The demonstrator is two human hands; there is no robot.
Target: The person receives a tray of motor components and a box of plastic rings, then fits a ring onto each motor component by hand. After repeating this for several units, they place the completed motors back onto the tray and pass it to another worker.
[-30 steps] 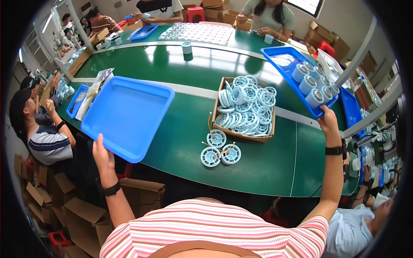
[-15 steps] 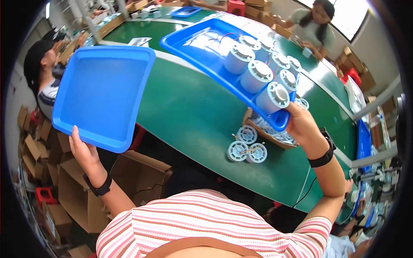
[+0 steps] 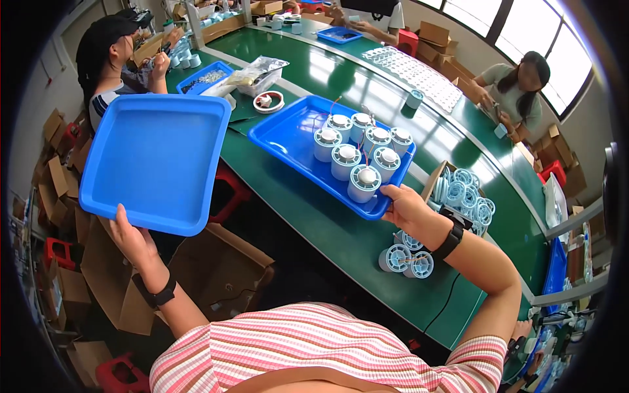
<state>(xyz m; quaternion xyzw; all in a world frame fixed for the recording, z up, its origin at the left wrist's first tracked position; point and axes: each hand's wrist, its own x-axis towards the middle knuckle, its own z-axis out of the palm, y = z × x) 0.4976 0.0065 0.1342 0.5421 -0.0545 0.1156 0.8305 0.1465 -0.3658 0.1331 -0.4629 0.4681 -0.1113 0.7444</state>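
Observation:
My left hand grips the lower edge of a bare blue tray, held up at the left beyond the table edge. My right hand is closed on the near right corner of a second blue tray. Several pale blue cylindrical housings with white round tops stand together at that tray's right side, thin wires rising from some. This tray lies over the green table; whether it rests on it I cannot tell. Close to my right wrist, a few similar housings with spoked tops sit on the table.
A carton of pale blue rings is beyond my right forearm. At the far left are a tape roll, a plastic bag and a small-parts tray. Co-workers sit around the table. An open cardboard box stands below its edge.
My right hand has lowered the loaded tray, bringing it more level over the table. My left hand keeps the bare tray raised in nearly the same place. The view has shifted.

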